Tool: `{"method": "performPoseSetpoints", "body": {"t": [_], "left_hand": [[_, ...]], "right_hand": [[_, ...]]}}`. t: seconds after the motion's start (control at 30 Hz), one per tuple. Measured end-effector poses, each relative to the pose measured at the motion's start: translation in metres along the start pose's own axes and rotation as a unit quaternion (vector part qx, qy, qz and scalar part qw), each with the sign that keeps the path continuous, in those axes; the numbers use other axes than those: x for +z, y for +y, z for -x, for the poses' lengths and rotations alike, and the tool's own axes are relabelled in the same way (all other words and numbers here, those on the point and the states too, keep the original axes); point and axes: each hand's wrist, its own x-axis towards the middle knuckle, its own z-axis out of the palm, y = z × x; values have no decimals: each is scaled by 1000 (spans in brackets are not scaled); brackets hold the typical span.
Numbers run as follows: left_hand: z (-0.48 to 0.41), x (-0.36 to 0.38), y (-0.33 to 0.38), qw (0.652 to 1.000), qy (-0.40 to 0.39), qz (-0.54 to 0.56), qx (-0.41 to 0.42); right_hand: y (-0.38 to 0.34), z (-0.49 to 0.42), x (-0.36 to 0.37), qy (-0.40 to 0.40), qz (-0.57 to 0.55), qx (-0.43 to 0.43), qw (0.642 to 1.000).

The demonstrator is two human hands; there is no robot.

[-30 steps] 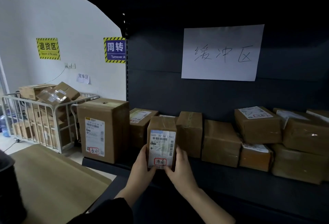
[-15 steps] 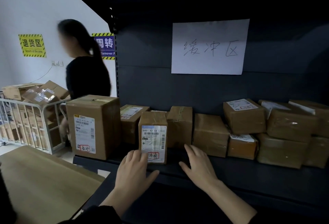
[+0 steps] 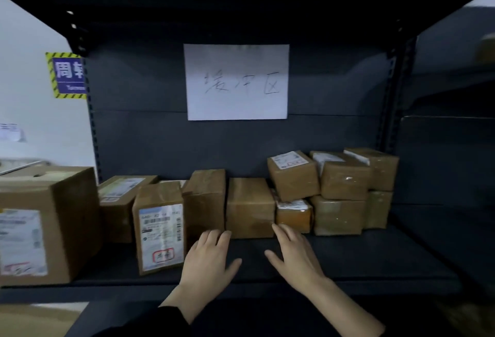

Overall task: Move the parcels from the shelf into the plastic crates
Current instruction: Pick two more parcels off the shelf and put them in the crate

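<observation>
labelled parcel (image 3: 160, 232) beside left hand (image 3: 207, 259) | paper sign (image 3: 237, 82) behind

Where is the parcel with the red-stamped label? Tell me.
In the head view, the red-stamped parcel stands upright on the shelf left of centre, between the large box and a plain parcel, left of the left hand.

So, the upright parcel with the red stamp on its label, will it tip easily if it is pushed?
Probably yes: the upright parcel stands on a small end, taller than wide, so a push near its top may topple it. Its taped cardboard looks stiff, so it should keep its shape.
</observation>
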Motion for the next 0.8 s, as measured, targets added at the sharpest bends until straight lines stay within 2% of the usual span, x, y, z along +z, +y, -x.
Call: {"method": "performPoseSetpoints", "body": {"t": [0.27, 0.47, 0.63, 0.8], "left_hand": [[-39, 12, 36, 998, 21, 26, 50], [-63, 16, 44, 997, 33, 37, 65], [-90, 15, 44, 997, 34, 52, 53], [-142, 3, 51, 994, 56, 86, 32]], "right_hand": [[38, 11, -30, 38, 19, 63, 997], [52, 6, -43, 68, 22, 77, 994], [52, -17, -59, 102, 3, 74, 992], [45, -71, -94, 173, -12, 65, 983]]}}
